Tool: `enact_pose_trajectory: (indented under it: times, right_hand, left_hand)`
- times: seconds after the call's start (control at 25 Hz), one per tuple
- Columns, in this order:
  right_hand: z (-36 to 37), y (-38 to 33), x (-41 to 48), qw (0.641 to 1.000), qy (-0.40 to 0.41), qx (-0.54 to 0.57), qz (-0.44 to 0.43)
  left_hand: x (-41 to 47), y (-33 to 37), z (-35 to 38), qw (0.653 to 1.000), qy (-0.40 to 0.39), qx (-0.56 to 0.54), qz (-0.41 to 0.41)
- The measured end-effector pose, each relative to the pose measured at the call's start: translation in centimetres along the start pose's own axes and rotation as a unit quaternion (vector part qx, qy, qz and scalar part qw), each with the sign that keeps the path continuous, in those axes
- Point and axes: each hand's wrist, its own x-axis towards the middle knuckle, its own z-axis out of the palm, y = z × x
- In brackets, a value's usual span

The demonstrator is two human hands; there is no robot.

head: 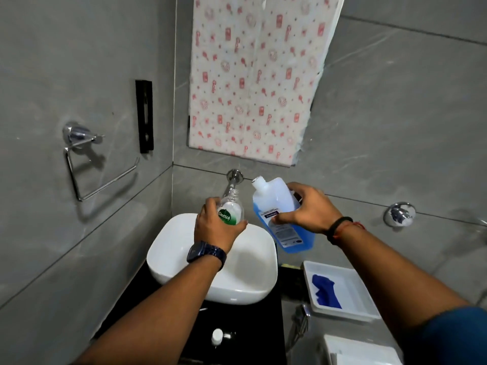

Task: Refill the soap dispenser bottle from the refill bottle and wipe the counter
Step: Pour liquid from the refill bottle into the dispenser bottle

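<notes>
Grey-tiled bathroom, white basin [245,280] on black counter [147,291].

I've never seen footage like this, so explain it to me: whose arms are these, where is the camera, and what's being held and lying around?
There is no machine here. One wide-angle camera sits on a person's head, looking forward and down, so the two arms are that person's own.

The left hand holds a clear Dettol soap dispenser bottle with its pump off, over the white basin. The right hand holds a refill bottle of blue liquid, uncapped and tilted with its open neck toward the dispenser. Nothing appears to be pouring yet.

On the dark counter near the camera lies a small white cap. To the right, a white tray holds a blue cloth. A wall tap sits above the basin.
</notes>
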Motion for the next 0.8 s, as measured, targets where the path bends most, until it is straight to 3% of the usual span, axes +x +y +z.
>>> enact_pose_trajectory:
  times: [0.44, 0.8]
  right_hand:
    - [-4.0, -1.6, 2.3, 0.977, 0.008, -0.211, -0.038]
    - [-5.2, -2.1, 3.5, 0.959, -0.007, -0.28, -0.05]
  left_hand:
    - [0.9, 4.1, 0.6, 0.999, -0.005, -0.002, 0.045]
    - [1.7, 4.9, 0.9, 0.999, -0.011, 0.009, 0.038]
